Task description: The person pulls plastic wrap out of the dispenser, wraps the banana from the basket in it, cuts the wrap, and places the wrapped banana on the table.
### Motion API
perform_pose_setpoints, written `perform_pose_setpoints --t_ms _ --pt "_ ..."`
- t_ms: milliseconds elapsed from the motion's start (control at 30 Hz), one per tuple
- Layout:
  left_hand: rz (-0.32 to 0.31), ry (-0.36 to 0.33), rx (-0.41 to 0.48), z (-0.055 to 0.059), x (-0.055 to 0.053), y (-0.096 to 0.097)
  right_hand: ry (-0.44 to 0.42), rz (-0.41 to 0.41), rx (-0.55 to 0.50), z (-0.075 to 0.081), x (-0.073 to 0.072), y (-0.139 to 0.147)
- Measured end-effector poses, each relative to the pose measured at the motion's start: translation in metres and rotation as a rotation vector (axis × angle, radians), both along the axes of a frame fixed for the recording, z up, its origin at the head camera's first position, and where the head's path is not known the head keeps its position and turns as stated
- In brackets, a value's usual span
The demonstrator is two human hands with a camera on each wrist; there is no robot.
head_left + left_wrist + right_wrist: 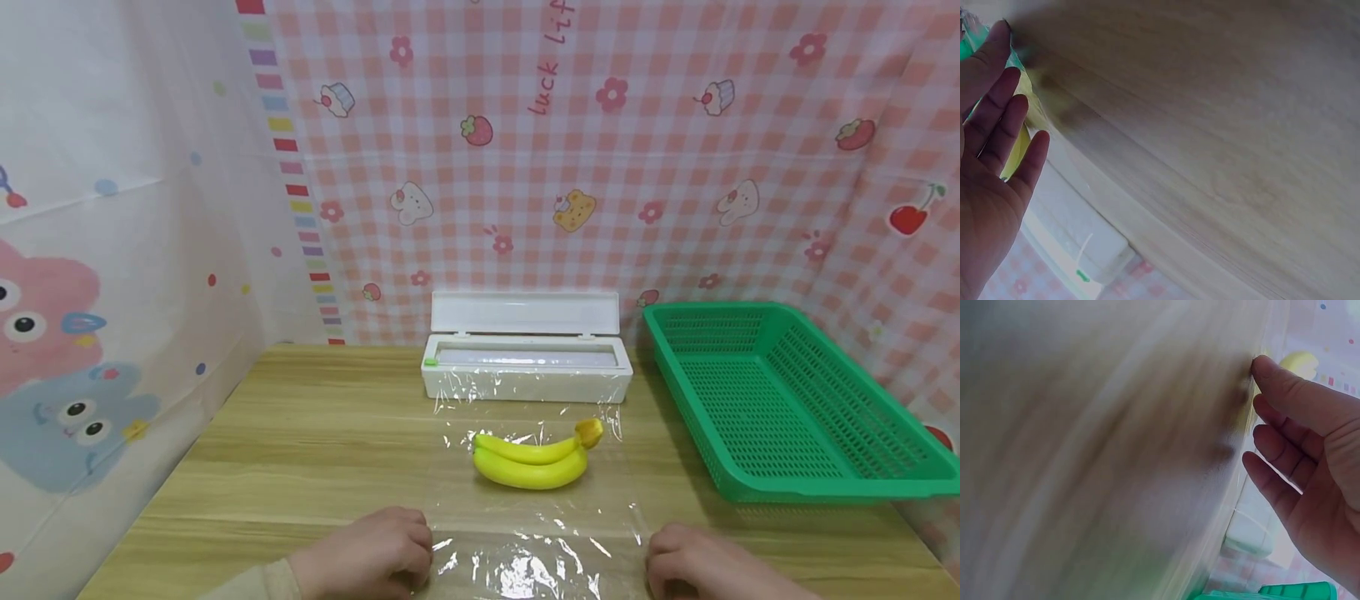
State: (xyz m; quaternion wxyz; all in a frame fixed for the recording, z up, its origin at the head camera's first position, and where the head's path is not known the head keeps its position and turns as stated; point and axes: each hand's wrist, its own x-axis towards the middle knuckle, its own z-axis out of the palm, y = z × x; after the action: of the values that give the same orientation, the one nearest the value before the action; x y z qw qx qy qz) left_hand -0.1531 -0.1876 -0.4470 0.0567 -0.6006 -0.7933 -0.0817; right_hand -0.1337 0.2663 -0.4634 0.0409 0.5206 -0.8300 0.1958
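A clear sheet of plastic wrap [525, 533] stretches over the wooden table from a white dispenser box [527, 383] toward the front. Within the width of that sheet lies a yellow bunch of bananas [531, 473], its stem end pointing right. My left hand [375, 552] pinches the sheet's front left edge between thumb and forefinger. At the opposite edge, my right hand [701, 567] pinches it likewise. Both wrist views show the other fingers of the left hand [997, 144] and right hand [1310, 456] loosely bent, with each forefinger hidden behind the thumb.
On the right stands a green plastic basket [757, 417] with slotted walls. The dispenser's lid [525, 313] is raised, and a green slider [431, 362] sits at its left end. Behind the table [315, 433] hangs a pink checked cloth [517, 167].
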Motion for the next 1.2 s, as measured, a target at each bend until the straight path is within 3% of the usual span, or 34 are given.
perform_pose_setpoints --t_ms 200,500,700,833,967,1100,1200 --pt "-0.016 0.044 0.026 -0.004 -0.001 0.001 -0.015 0.023 -0.007 -0.002 -0.001 -0.001" --pt "-0.017 0.057 0.013 -0.003 -0.001 0.005 0.006 0.031 0.015 -0.003 -0.002 -0.004" --pt "0.0 0.067 0.012 -0.003 -0.001 0.006 0.075 0.037 0.042 -0.005 -0.004 -0.006" --pt "0.03 0.027 0.0 -0.002 -0.001 0.005 0.039 0.019 0.056 -0.005 -0.005 -0.005" --pt "0.081 -0.078 -0.006 -0.002 -0.001 0.003 -0.061 -0.054 0.053 -0.003 -0.003 -0.004" --pt "0.134 -0.184 0.044 -0.002 -0.001 -0.002 -0.145 -0.15 0.027 0.0 0.0 -0.002" --pt "0.156 -0.222 0.097 -0.002 -0.002 -0.005 -0.106 -0.176 -0.022 0.003 0.001 -0.002"
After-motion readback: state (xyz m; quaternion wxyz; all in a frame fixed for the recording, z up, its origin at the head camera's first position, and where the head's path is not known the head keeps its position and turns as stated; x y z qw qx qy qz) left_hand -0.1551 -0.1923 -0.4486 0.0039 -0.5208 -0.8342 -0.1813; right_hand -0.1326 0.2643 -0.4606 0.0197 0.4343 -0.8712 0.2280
